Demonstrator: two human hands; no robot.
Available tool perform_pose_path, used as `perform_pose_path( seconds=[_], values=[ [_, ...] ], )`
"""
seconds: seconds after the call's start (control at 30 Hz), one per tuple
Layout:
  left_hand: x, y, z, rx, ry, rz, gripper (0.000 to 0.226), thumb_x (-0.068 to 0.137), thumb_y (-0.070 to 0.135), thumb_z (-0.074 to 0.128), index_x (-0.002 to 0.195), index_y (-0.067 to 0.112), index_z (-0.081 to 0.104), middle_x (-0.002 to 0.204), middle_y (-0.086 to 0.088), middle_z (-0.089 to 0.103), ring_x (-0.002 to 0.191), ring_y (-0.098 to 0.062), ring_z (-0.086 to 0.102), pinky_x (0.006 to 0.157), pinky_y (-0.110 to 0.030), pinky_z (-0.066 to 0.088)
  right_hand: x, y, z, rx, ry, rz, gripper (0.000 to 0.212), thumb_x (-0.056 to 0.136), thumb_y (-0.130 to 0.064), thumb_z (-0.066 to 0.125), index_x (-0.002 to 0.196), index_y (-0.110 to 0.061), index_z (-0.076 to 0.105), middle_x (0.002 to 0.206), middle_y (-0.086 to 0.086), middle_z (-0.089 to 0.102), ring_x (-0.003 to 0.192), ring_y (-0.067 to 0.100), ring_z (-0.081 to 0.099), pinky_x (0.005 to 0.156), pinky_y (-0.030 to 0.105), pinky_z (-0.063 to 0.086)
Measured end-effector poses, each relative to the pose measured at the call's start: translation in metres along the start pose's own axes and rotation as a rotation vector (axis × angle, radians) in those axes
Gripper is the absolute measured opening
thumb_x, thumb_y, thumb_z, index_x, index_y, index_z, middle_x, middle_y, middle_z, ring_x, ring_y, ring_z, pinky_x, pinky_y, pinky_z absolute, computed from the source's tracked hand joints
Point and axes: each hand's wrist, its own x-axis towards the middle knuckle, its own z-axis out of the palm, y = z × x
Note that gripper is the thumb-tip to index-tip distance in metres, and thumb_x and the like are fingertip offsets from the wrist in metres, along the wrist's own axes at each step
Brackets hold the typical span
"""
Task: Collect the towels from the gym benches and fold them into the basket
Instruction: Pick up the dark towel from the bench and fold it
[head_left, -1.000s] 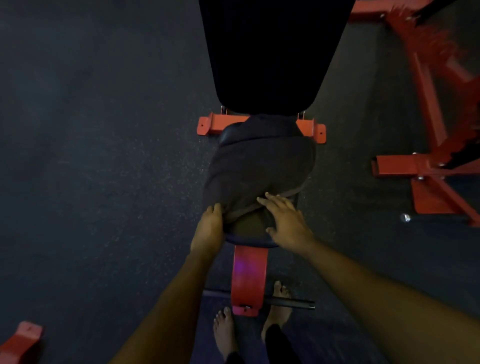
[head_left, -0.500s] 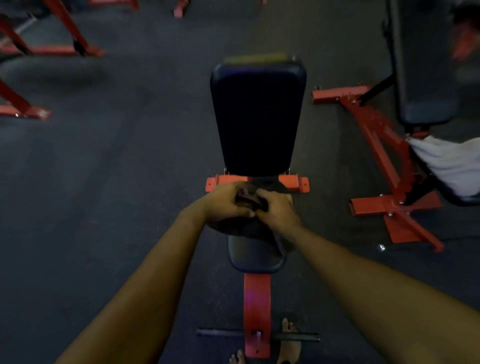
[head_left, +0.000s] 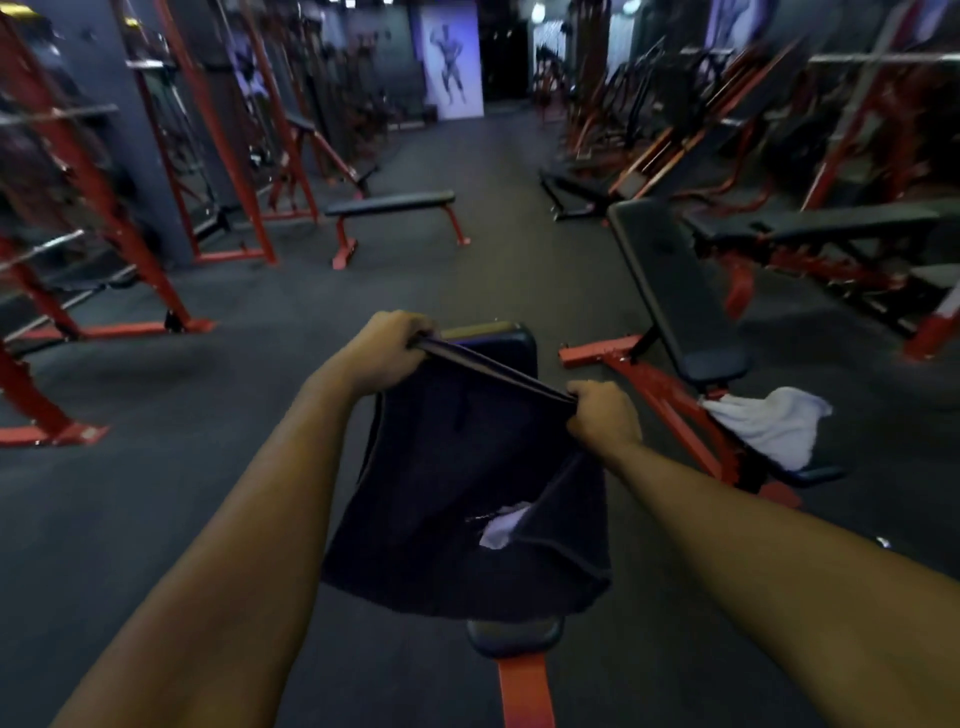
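Gripping dark towel (head_left: 467, 499) top edge, left hand (head_left: 387, 351) and right hand (head_left: 602, 418) fisted, rest hanging straight down over bench (head_left: 514, 634).

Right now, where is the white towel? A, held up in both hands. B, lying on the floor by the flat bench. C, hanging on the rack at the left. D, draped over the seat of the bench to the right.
D: the white towel lies bunched over the seat end of the red-framed bench to the right, while the left hand and right hand hold up a dark towel instead.
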Motion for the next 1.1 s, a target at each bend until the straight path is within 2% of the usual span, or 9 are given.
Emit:
perform_pose_path(
  seconds=[0.17,0.33,0.47,0.57,0.67,0.8,0.9,1.0,1.1],
  values=[
    [-0.022,-0.005,-0.043,-0.045,0.17,-0.099,0.013,0.08,0.006,0.053,0.072,0.011,0.062,0.074,-0.009,0.067,0.077,-0.027,0.064,0.071,-0.041,0.051,0.002,0.022,-0.04,-0.007,0.008,0.09,0.028,0.071,-0.014,0.06,0.095,-0.017,0.074,0.097,0.016,0.074,0.095,0.036,0.069,0.079,0.038,0.056],
    [-0.041,-0.013,-0.062,-0.14,0.346,-0.287,0.011,0.085,0.012,0.059,0.075,0.011,0.063,0.075,-0.01,0.067,0.077,-0.027,0.063,0.069,-0.036,0.048,0.008,0.063,-0.079,0.053,0.008,0.241,0.017,0.076,-0.016,0.058,0.088,-0.017,0.069,0.101,0.015,0.072,0.094,0.036,0.068,0.074,0.035,0.051],
    [-0.047,-0.005,-0.063,-0.18,0.526,-0.427,0.011,0.089,0.012,0.056,0.083,0.005,0.062,0.081,-0.013,0.065,0.076,-0.026,0.057,0.067,-0.03,0.039,0.012,0.076,-0.109,0.365,0.135,0.235,0.008,0.08,-0.01,0.063,0.083,-0.016,0.058,0.086,0.012,0.066,0.081,0.032,0.061,0.068,0.035,0.047],
    [-0.051,0.007,-0.058,-0.201,0.715,-0.533,0.016,0.089,0.007,0.052,0.092,-0.002,0.065,0.092,-0.023,0.066,0.081,-0.033,0.057,0.071,-0.033,0.039,0.004,0.067,-0.131,0.803,0.054,0.108,0.007,0.086,-0.01,0.069,0.089,-0.004,0.067,0.076,0.012,0.065,0.069,0.026,0.062,0.056,0.027,0.048],
    [-0.054,0.022,-0.057,-0.223,0.83,-0.721,0.022,0.09,0.009,0.054,0.103,-0.004,0.065,0.106,-0.029,0.064,0.1,-0.044,0.06,0.081,-0.04,0.046,0.003,0.053,-0.146,1.04,-0.002,0.18,0.018,0.086,-0.007,0.07,0.101,0.002,0.069,0.08,0.014,0.069,0.056,0.018,0.067,0.049,0.023,0.052],
    [-0.045,0.04,-0.062,-0.259,0.731,-0.879,0.023,0.085,0.005,0.057,0.104,-0.006,0.064,0.111,-0.028,0.062,0.103,-0.044,0.06,0.081,-0.041,0.05,0.016,0.027,-0.145,0.626,0.25,0.455,0.028,0.077,-0.025,0.074,0.098,-0.008,0.072,0.097,0.011,0.07,0.089,0.031,0.067,0.073,0.03,0.05],
    [-0.035,0.058,-0.061,-0.287,0.568,-0.894,0.022,0.082,0.008,0.06,0.102,-0.002,0.062,0.107,-0.021,0.061,0.097,-0.037,0.062,0.078,-0.038,0.052,0.017,-0.008,-0.14,0.548,0.247,0.545,0.035,0.082,-0.023,0.066,0.108,0.0,0.069,0.11,0.02,0.07,0.102,0.037,0.067,0.085,0.036,0.054],
    [-0.024,0.08,-0.049,-0.304,0.44,-0.846,0.027,0.079,0.016,0.061,0.102,0.001,0.063,0.104,-0.018,0.063,0.094,-0.035,0.064,0.08,-0.039,0.057,0.013,-0.047,-0.13,0.61,0.059,0.41,0.015,0.085,-0.011,0.057,0.087,0.002,0.064,0.08,0.016,0.067,0.068,0.03,0.066,0.06,0.032,0.052],
    [-0.016,0.098,-0.031,-0.334,0.338,-0.779,0.029,0.079,0.018,0.059,0.101,0.0,0.064,0.104,-0.019,0.064,0.095,-0.036,0.065,0.082,-0.041,0.059,0.006,-0.081,-0.114,0.558,-0.061,0.273,0.013,0.085,-0.011,0.055,0.078,-0.003,0.062,0.06,0.009,0.059,0.046,0.021,0.056,0.04,0.022,0.042]
  ],
)
